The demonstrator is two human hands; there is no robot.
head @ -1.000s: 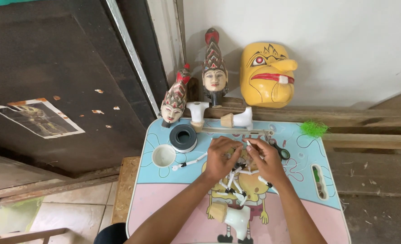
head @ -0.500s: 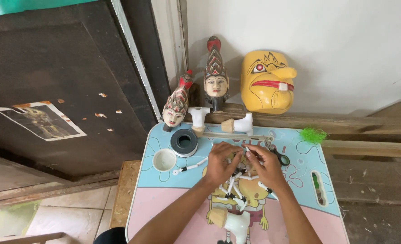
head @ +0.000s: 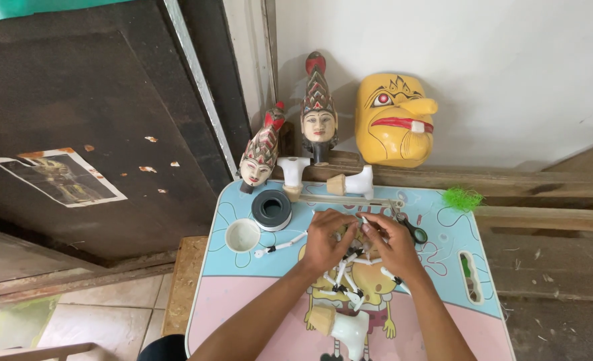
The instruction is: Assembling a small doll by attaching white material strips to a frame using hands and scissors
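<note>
Glossy painted wooden yellow mask (head: 395, 120) at the counter's (head: 443, 207) far edge; the counter looks smooth laminated plastic; floor planks (head: 550, 261) rough.

We see a cluster of small white sticks with black-wrapped ends (head: 342, 277) lying fanned out on the tabletop (head: 443, 234), some crossing each other. Its upper end sits beneath our left hand (head: 326, 239) and right hand (head: 391, 244), which pinch one white piece between them.
</note>
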